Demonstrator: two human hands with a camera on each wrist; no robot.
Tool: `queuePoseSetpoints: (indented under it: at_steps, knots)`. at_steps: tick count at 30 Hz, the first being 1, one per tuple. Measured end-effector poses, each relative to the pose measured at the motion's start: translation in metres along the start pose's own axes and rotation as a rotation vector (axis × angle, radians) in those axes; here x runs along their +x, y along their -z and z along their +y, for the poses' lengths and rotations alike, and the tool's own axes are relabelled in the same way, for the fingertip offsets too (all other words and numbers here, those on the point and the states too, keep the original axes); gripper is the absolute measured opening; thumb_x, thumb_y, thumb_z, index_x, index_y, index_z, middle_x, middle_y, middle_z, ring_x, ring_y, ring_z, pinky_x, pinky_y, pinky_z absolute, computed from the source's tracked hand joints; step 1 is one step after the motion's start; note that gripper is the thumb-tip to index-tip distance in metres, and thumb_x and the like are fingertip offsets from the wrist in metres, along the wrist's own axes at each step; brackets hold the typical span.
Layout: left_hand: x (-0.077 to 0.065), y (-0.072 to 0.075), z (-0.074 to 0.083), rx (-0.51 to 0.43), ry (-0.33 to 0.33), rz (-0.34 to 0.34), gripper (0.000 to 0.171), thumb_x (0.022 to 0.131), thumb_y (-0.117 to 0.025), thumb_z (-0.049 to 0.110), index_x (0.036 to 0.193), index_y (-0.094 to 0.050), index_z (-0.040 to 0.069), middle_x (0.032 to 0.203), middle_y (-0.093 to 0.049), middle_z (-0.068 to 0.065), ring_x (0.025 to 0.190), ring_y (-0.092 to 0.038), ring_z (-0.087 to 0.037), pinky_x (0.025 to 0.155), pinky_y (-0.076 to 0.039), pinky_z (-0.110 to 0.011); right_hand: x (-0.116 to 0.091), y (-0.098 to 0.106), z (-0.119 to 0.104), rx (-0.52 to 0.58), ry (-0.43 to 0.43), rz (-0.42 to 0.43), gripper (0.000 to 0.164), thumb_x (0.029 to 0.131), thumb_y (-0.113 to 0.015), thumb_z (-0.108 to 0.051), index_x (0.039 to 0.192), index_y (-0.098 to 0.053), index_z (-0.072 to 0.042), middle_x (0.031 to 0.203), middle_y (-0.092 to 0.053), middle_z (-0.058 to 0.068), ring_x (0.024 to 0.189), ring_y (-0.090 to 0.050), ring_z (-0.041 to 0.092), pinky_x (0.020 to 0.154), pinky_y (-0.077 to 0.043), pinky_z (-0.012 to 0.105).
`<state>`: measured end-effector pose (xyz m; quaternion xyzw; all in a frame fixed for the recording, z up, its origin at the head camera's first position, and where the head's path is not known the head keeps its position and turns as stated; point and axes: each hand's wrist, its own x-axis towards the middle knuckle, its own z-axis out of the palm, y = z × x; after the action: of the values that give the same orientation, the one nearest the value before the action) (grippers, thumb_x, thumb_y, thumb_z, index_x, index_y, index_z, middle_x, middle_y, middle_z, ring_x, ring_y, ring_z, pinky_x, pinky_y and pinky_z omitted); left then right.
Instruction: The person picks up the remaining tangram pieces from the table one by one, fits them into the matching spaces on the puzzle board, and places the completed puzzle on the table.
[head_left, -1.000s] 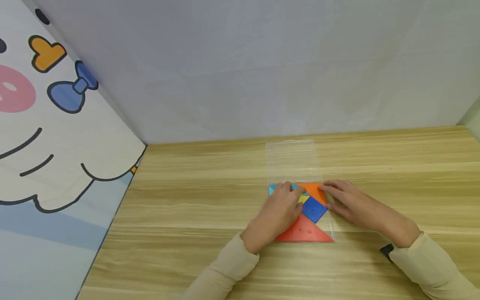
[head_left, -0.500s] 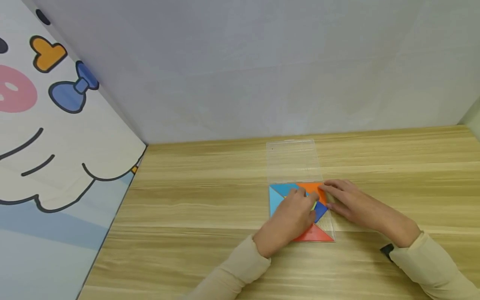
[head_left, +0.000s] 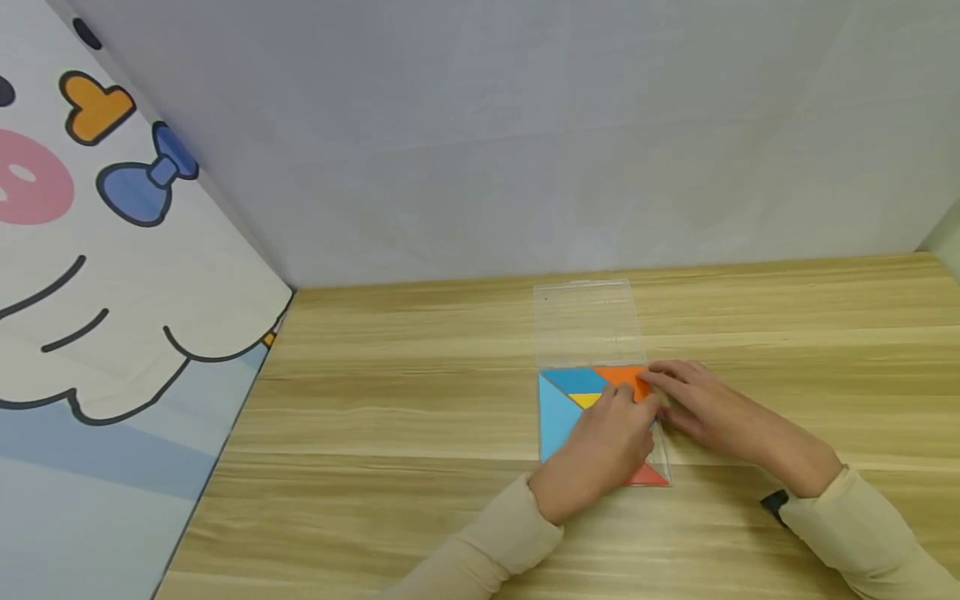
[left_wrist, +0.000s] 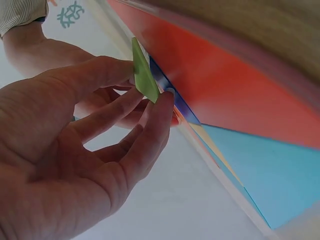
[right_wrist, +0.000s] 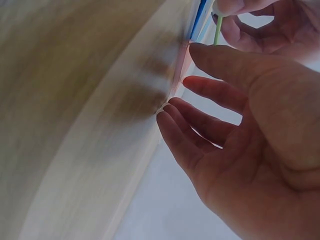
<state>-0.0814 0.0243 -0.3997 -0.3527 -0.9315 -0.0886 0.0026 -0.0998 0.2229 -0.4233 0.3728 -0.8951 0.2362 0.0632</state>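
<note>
My left hand [head_left: 609, 437] pinches a small light green tangram piece [left_wrist: 145, 75] between thumb and fingers, tipped on edge over the tangram tray. Below it lies a dark blue square [left_wrist: 185, 110], mostly covered by the hand in the head view. A big red triangle [head_left: 651, 477], a light blue triangle [head_left: 558, 421], a blue piece [head_left: 576, 381], a yellow piece [head_left: 583, 400] and an orange piece [head_left: 617, 373] lie flat in the clear tray [head_left: 662, 454]. My right hand [head_left: 708, 408] rests its fingertips at the tray's right edge, by the orange piece, fingers loosely extended.
The tray's clear lid [head_left: 588, 321] lies folded back behind it on the wood-grain table [head_left: 390, 433]. A pale wall [head_left: 562, 150] rises behind the table, and a cartoon-printed panel [head_left: 112, 275] stands at the left.
My left hand has moved rightward across the tray with the green piece, uncovering the light blue, blue and yellow pieces and covering the dark blue square. My right hand has stayed put.
</note>
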Motion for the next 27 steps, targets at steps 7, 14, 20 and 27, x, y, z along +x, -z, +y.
queuePoseSetpoints:
  at_steps: [7,14,20,27]
  knots:
    - [-0.002,-0.001,0.007,0.021,0.040,0.021,0.024,0.094,-0.074,0.018,0.118,-0.069,0.017,0.093,-0.063,-0.002,0.081,-0.055,-0.014,0.057,-0.046,-0.017,-0.001,-0.001,-0.001,-0.005,0.007,0.014,0.051,0.082,-0.079,0.008,0.130,-0.062,0.007,0.127,-0.061,0.026,0.114,-0.058,0.044,0.089,-0.051,0.060]
    - [-0.003,-0.003,0.012,-0.005,0.071,-0.008,0.027,0.095,-0.075,0.020,0.121,-0.068,0.015,0.098,-0.064,-0.003,0.082,-0.055,-0.014,0.060,-0.047,-0.018,-0.003,-0.002,-0.001,-0.013,0.025,0.030,0.053,0.079,-0.081,0.009,0.129,-0.062,0.006,0.126,-0.061,0.025,0.112,-0.059,0.043,0.088,-0.051,0.059]
    - [-0.004,-0.004,0.013,-0.007,0.078,0.002,0.027,0.094,-0.078,0.026,0.114,-0.068,0.011,0.100,-0.064,-0.004,0.085,-0.057,-0.015,0.063,-0.049,-0.019,-0.004,-0.003,0.001,-0.021,0.046,0.039,0.058,0.076,-0.082,0.010,0.130,-0.062,0.007,0.126,-0.061,0.024,0.113,-0.059,0.042,0.088,-0.052,0.058]
    - [-0.008,-0.006,0.010,-0.015,0.040,0.019,0.029,0.094,-0.077,0.030,0.115,-0.069,0.011,0.097,-0.061,-0.002,0.084,-0.055,-0.013,0.060,-0.047,-0.017,-0.003,-0.002,-0.002,-0.013,0.039,0.041,0.057,0.076,-0.082,0.009,0.130,-0.062,0.007,0.126,-0.061,0.024,0.113,-0.059,0.042,0.089,-0.051,0.058]
